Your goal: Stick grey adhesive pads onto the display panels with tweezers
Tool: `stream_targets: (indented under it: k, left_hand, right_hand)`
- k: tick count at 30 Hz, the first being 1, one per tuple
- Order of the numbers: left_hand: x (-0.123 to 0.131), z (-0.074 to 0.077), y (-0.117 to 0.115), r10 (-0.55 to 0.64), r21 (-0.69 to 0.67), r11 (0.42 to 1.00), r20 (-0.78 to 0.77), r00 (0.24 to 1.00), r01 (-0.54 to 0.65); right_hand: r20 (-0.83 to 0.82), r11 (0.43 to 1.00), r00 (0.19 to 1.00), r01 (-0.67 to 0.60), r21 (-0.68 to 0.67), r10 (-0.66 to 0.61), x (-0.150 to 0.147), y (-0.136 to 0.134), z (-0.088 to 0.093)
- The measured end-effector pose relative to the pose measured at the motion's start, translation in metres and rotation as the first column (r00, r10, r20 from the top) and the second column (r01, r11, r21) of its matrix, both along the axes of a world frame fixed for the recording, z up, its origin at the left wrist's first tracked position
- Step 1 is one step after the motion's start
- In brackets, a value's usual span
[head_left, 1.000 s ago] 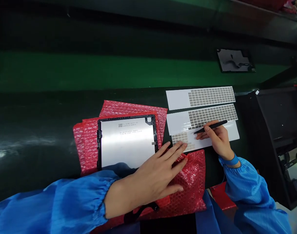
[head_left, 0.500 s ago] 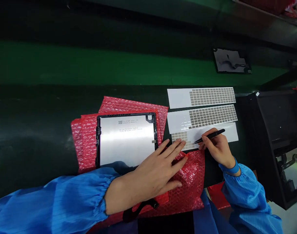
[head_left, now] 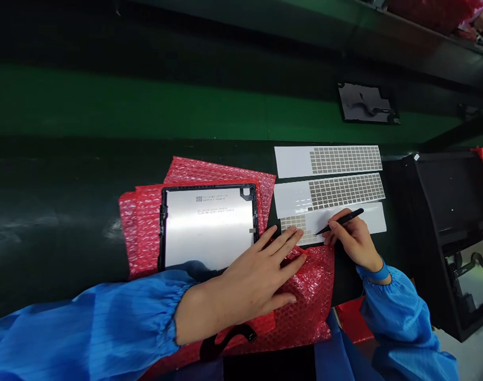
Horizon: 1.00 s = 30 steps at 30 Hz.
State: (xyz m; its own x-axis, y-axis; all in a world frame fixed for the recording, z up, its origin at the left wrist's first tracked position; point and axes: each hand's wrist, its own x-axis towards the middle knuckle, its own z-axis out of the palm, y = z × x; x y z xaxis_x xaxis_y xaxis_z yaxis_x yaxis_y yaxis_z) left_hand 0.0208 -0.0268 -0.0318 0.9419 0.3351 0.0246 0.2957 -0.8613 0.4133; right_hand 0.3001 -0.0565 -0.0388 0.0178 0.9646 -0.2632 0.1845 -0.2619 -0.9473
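Note:
My right hand (head_left: 354, 241) is closed around black tweezers (head_left: 340, 221), whose tip touches the lowest sticker sheet (head_left: 344, 218) near its small rectangular labels. My left hand (head_left: 261, 275) lies with fingers spread, the fingertips on that sheet's near edge and the palm above red bubble wrap (head_left: 308, 296). Beside it, left of the sheets, a display panel (head_left: 209, 230) with a silvery back and black frame rests on red bubble-wrap bags. Part of the panel's near edge is hidden by my left arm. A black flex cable (head_left: 229, 338) shows below my left wrist.
Two more sticker sheets, a middle one (head_left: 291, 198) and a far one (head_left: 294, 161), lie beyond. Another panel (head_left: 368, 103) sits on the green strip at the back. To the right stands a black tray (head_left: 443, 211) with a panel in it. Another person's hand shows at the top right.
The view has shifted slightly. Both hands keep almost the same pose, with the tweezers' tip still at the labels on the lowest sheet.

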Motion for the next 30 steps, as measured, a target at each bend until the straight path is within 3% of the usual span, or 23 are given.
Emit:
stream_targets:
  k: [4,7,10,13,15,18,22,25,30]
  left_hand:
    - [0.005,-0.001,0.002,0.011,0.015,1.000,0.023,1.000,-0.011]
    - [0.003,0.011,0.002,0.030,0.079,0.996,0.086,0.996,-0.037]
    - [-0.010,0.033,-0.001,0.039,0.139,0.988,0.144,0.989,-0.060]
    - [-0.033,0.050,-0.006,0.124,0.122,0.983,0.112,0.986,-0.137]
    - [-0.050,0.051,-0.007,0.206,0.123,0.970,0.021,0.978,-0.207]
    - [-0.073,0.039,-0.005,0.292,0.185,0.945,-0.094,0.952,-0.271]
    - [-0.092,0.025,-0.004,0.347,0.191,0.927,-0.108,0.932,-0.323]
    - [-0.096,0.020,-0.009,0.375,0.159,0.922,-0.128,0.918,-0.354]
    - [-0.091,0.019,-0.017,0.445,0.138,0.894,-0.166,0.880,-0.426]
  right_hand:
    - [-0.159,0.997,0.984,0.079,0.014,-0.076,0.003,0.004,0.012]
    - [-0.163,0.986,0.979,0.136,0.100,-0.119,-0.007,0.009,0.031]
    - [-0.150,0.982,0.985,0.109,0.155,-0.086,-0.037,0.019,0.049]
    - [-0.165,0.986,0.986,0.035,0.166,-0.007,-0.082,0.036,0.057]
    - [-0.186,0.987,0.981,-0.017,0.158,0.046,-0.114,0.050,0.055]
    - [-0.200,0.988,0.973,-0.090,0.125,0.114,-0.160,0.067,0.046]
    - [-0.189,0.984,0.966,-0.170,0.048,0.176,-0.206,0.081,0.030]
    - [-0.200,0.979,0.959,-0.205,0.002,0.201,-0.223,0.083,0.018]
    - [-0.171,0.981,0.967,-0.194,-0.023,0.187,-0.228,0.082,0.012]
